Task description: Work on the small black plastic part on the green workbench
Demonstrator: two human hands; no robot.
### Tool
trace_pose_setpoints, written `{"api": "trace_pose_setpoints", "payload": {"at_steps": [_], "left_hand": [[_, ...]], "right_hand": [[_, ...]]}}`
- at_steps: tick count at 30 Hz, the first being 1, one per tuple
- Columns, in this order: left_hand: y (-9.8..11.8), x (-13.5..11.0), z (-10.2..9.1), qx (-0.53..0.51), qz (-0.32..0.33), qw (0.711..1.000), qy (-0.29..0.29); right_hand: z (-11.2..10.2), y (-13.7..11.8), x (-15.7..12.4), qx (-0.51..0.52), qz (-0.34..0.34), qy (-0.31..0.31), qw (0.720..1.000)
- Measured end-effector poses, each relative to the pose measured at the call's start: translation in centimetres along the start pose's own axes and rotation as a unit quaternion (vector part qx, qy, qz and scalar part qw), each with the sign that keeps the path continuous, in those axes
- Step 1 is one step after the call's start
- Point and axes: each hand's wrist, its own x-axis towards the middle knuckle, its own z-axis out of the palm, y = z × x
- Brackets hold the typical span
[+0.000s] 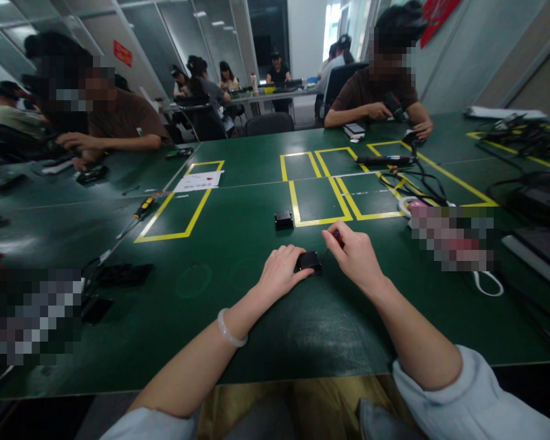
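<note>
My left hand (282, 267) is closed around a small black box-shaped part (310, 262) that rests on the green table (266, 330). To its right, my right hand (354, 249) grips a screwdriver by its dark handle (337, 236). The thin shaft slants down toward the right end of the black part; whether its tip touches I cannot tell. A second black part (283, 220) of similar look stands a little farther off, in front of both hands.
Yellow tape outlines (323, 221) mark the table. A yellow-black screwdriver (143, 208) and a paper sheet (199, 181) lie left. Cables (424, 189) and a pink pouch (419, 211) lie right. One person (380, 91) across holds a dark tool; another person (119, 116) works at left.
</note>
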Motion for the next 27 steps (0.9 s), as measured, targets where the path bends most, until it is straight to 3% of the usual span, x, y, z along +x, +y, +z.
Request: {"api": "trace_pose_setpoints", "payload": {"at_steps": [13, 27], "left_hand": [[-0.1, 0.0, 0.1, -0.005, 0.002, 1.0, 0.002], [-0.2, 0.1, -0.1, -0.015, 0.008, 1.0, -0.009]], "right_hand": [[0.0, 0.0, 0.0, -0.017, -0.008, -0.01, 1.0], [-0.2, -1.2, 0.0, -0.186, -0.033, -0.006, 0.982]]}}
